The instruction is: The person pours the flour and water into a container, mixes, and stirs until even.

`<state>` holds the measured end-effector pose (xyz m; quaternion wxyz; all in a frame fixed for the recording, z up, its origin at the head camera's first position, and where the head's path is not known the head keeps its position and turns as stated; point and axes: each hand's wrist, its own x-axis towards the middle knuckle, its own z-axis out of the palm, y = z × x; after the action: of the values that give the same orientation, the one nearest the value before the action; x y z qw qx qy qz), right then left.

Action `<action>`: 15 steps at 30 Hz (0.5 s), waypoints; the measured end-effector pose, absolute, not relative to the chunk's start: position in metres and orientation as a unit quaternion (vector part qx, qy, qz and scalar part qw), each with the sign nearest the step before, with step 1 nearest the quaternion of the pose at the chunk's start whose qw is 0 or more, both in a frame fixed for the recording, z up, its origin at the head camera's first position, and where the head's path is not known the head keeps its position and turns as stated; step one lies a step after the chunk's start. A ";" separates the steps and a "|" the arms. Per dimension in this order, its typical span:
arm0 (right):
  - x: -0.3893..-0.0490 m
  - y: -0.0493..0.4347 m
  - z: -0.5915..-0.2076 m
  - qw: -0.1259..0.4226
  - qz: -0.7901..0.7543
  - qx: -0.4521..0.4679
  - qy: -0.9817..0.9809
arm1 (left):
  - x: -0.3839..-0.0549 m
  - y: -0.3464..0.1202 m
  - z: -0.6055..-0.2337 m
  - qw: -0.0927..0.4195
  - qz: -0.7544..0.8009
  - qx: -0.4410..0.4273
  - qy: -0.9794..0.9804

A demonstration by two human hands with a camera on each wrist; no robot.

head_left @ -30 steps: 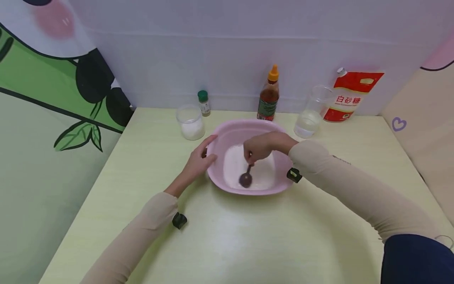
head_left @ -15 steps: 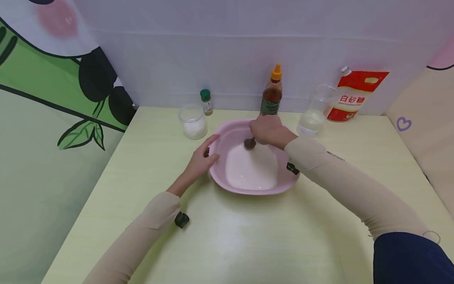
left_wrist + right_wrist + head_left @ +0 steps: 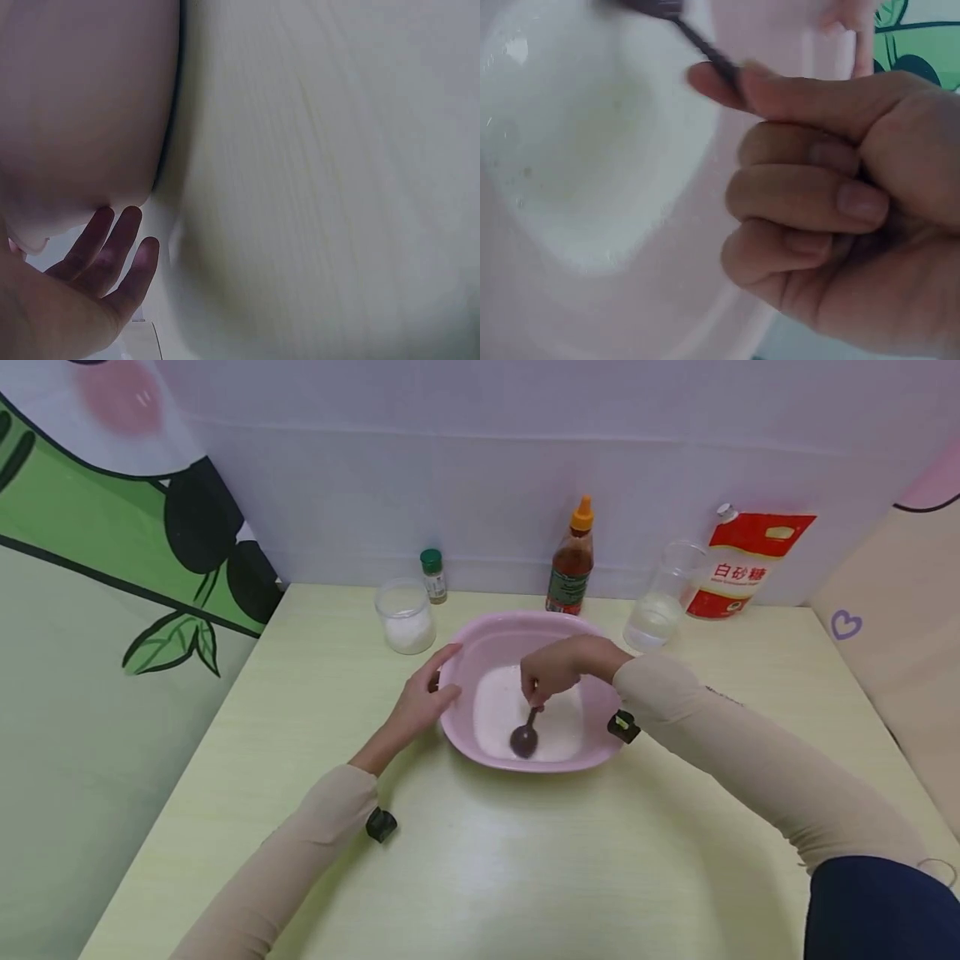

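Note:
A pink plastic basin (image 3: 528,766) sits mid-table with a shallow, whitish, bubbly liquid (image 3: 592,150) inside. My left hand (image 3: 420,697) holds its left side, thumb over the rim; in the left wrist view several fingers (image 3: 135,277) touch the outer wall (image 3: 82,97). My right hand (image 3: 551,672) is over the basin, pinching the handle of a dark brown spoon (image 3: 524,741) between thumb and forefinger. The other fingers curl into the palm in the right wrist view. The spoon's bowl is low in the liquid, near the front side.
Behind the basin stand a glass jar of white granules (image 3: 406,622), a small green-capped bottle (image 3: 433,575), a sauce bottle with an orange cap (image 3: 571,564), a clear glass with liquid (image 3: 655,614) and a red-and-white sugar pouch (image 3: 738,564). A cloth backdrop rises along the table's back edge.
My right hand moved the spoon from the front to the back of the basin, then forward again to the front. The left hand stays at the rim.

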<state>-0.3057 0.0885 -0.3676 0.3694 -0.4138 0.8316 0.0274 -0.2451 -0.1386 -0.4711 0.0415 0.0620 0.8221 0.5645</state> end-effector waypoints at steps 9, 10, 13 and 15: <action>-0.315 0.069 -0.373 0.234 0.010 -0.418 0.878 | -0.245 -0.136 -0.468 0.045 0.571 0.061 0.817; -0.317 0.069 -0.371 0.224 0.019 -0.395 0.891 | -0.245 -0.136 -0.469 0.044 0.570 0.061 0.818; -0.320 0.076 -0.365 0.192 0.052 -0.324 0.925 | -0.245 -0.135 -0.469 0.044 0.567 0.064 0.820; -0.320 0.084 -0.363 0.169 0.075 -0.288 0.940 | -0.246 -0.135 -0.469 0.044 0.566 0.065 0.821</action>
<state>-0.3202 0.0837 -0.3635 0.1688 -0.2877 0.9398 0.0746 -0.2460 -0.1348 -0.4693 0.0438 0.0655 0.8208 0.5657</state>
